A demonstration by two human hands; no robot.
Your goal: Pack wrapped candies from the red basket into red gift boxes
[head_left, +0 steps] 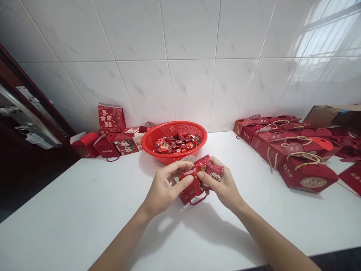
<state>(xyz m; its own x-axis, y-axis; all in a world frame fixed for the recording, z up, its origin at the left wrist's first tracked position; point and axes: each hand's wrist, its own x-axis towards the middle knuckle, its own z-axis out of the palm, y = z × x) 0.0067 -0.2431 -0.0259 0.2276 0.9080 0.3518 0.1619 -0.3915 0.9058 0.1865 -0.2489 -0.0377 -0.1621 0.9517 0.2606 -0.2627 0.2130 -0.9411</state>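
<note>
In front of the basket, a small red candy box [187, 195] with a dark red cord handle is held just above the white table. My left hand [163, 186] grips it, with the thumb on its near upper edge and the fingers curled around the far side. My right hand [227, 188] pinches red-wrapped candies [214, 172] between thumb and fingers, right at the box's top. Their wrappers overlap the box, so its opening is partly hidden. Just behind my hands stands a red plastic basket [147, 145] with many wrapped candies [180, 143] in it.
Several small red boxes [105, 146] stand at the back left against the tiled wall [141, 86]. Rows of larger red gift boxes with rope handles [301, 169] fill the right side, a cardboard box [324, 114] behind them. A dark door frame [42, 101] borders the table's left.
</note>
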